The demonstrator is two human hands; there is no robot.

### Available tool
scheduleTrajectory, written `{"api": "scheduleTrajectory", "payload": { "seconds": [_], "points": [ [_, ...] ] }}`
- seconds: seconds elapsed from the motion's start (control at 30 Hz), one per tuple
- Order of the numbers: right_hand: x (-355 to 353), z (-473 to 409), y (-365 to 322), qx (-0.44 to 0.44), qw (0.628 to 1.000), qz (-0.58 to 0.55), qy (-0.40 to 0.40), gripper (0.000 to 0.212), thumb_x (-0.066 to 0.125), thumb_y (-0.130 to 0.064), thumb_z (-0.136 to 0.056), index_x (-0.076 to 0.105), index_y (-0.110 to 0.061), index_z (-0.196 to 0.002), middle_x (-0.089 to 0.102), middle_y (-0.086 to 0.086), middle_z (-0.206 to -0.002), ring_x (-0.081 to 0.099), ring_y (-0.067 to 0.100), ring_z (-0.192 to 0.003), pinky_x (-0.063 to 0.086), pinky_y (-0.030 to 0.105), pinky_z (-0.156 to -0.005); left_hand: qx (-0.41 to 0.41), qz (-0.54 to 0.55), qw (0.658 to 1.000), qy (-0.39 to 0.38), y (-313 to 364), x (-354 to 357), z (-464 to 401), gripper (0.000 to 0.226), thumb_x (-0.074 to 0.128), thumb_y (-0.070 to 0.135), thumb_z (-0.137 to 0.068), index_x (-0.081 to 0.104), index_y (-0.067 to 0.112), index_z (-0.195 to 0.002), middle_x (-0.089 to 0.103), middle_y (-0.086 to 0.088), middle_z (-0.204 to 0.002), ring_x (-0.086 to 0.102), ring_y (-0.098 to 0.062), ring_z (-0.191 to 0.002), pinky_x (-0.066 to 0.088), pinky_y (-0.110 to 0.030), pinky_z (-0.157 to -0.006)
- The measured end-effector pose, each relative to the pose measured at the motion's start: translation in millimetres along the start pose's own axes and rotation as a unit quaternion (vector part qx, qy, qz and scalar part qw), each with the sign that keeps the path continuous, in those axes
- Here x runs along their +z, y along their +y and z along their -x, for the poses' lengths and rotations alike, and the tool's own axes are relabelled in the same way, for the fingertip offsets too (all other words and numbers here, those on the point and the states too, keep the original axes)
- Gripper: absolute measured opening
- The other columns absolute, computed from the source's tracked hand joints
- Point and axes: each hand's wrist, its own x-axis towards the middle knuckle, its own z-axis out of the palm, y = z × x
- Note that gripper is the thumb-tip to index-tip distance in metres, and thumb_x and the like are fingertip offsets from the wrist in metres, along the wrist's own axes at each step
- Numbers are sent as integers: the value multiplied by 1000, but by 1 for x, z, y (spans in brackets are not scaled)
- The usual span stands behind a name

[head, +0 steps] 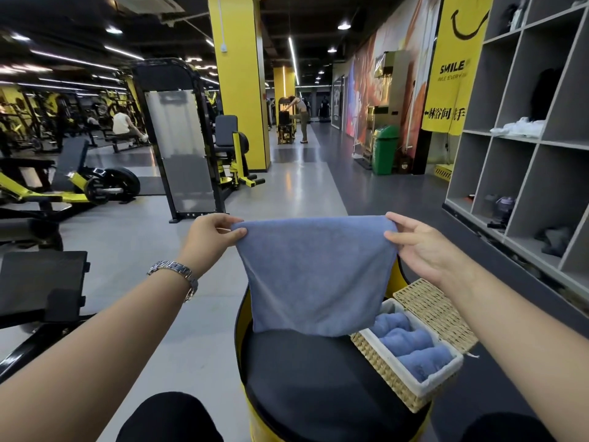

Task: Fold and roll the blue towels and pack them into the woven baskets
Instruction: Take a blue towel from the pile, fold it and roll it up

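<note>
The left hand [208, 237] pinches the upper left corner of the soft blue terry towel [314, 275] between thumb and fingers. The right hand [420, 244] pinches the upper right corner in the same manner. Both hands hold the top edge taut and level, so the cloth hangs flat in front of the person, well above the round black padded surface [318, 387] with its yellow side wall. The lower hem hangs just above that surface. This hold appears intended to square the edges before the towel is laid down for folding.

The rectangular woven straw basket with white fabric lining [411, 374] rests on the right side of the surface, within reach of the right hand. It contains 3 rolled blue towels [411, 342] laid side by side, filling the visible part of the lining. A second woven straw piece [433, 309], either a lid or another basket, lies just behind it; which one cannot be determined.

Legible writing: the hanging yellow banner [455, 65] at upper right reads "SMILE", with a partly hidden line beneath it and black Chinese characters with an arrow near its lower edge.
</note>
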Motion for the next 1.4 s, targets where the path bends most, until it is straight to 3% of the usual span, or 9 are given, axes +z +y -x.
{"api": "scheduleTrajectory", "payload": {
  "seconds": [0.13, 0.37, 0.57, 0.73, 0.83, 0.97, 1.07, 1.27, 1.4],
  "points": [
    [-3, 6, 3, -75, 952, 292, 49, 42, 65, 5, -82, 63, -10, -120, 65, 6, -113, 60, 17, -104, 48, 30, -92, -1, -15, 1000, -2, 3, 3, 1, 18, 74, 12, -80, 69, 22, -94, 70, 4, -81, 66, -8, -76, 52, -25, -72],
    [-9, 10, 11, -111, 882, 450, 83, 16, 74, -9, -78, 74, -12, -94, 71, 4, -88, 66, 21, -88, 53, 33, -79, -2, -77, 996, -33, -9, 2, 8, 11, 68, 13, -84, 71, 21, -92, 68, -1, -85, 66, -19, -79, 54, -31, -72],
    [-5, 17, 10, -137, 870, 468, 71, 4, 71, -13, -80, 72, -12, -84, 70, 6, -85, 64, 21, -84, 50, 29, -71, 9, -130, 990, -62, -16, 2, 12, 11, 60, 15, -90, 71, 18, -93, 68, -4, -85, 63, -21, -81, 42, -22, -61],
    [-7, 18, 10, -116, 907, 403, 51, 3, 69, -12, -82, 68, -10, -80, 72, 9, -87, 68, 23, -87, 54, 41, -84, 25, -175, 980, -94, -21, -1, 13, 14, 55, 18, -94, 69, 19, -91, 65, -5, -88, 63, -23, -86, 47, -33, -74],
    [-8, 22, 9, -116, 908, 399, 43, 6, 66, -11, -84, 65, -10, -79, 73, 11, -80, 68, 24, -78, 57, 41, -75, 56, -197, 975, -83, -21, -3, 16, 13, 55, 19, -94, 66, 24, -87, 54, -2, -95, 53, -20, -89, 41, -32, -79],
    [-12, 37, 8, -116, 910, 397, 23, 6, 65, -7, -86, 63, -8, -80, 72, 7, -72, 65, 21, -66, 50, 30, -62, 61, -214, 970, -101, -19, -10, 37, 13, 54, 27, -94, 63, 30, -86, 68, 5, -88, 62, -16, -84, 51, -37, -78],
    [-19, 56, 9, -114, 910, 399, 18, 6, 67, -7, -84, 64, -10, -79, 73, 10, -75, 66, 22, -67, 55, 37, -64, 63, -205, 972, -100, -22, -16, 63, 9, 61, 31, -90, 63, 37, -83, 69, 11, -82, 62, -7, -78, 52, -33, -74],
    [-29, 100, 9, -95, 911, 402, -8, 7, 69, -5, -82, 66, -11, -78, 73, 9, -76, 67, 19, -69, 53, 34, -66, 63, -162, 975, -142, -21, -26, 103, 22, 64, 21, -89, 63, 37, -75, 67, 17, -78, 60, 0, -73, 44, -11, -65],
    [-38, 115, 13, -54, 925, 375, -14, 7, 68, -6, -82, 68, -12, -79, 74, 10, -79, 69, 21, -72, 54, 35, -68, 37, -141, 971, -189, -34, -30, 114, 6, 61, 39, -89, 66, 37, -85, 69, 14, -79, 65, -10, -74, 52, -33, -73]
  ]
}}
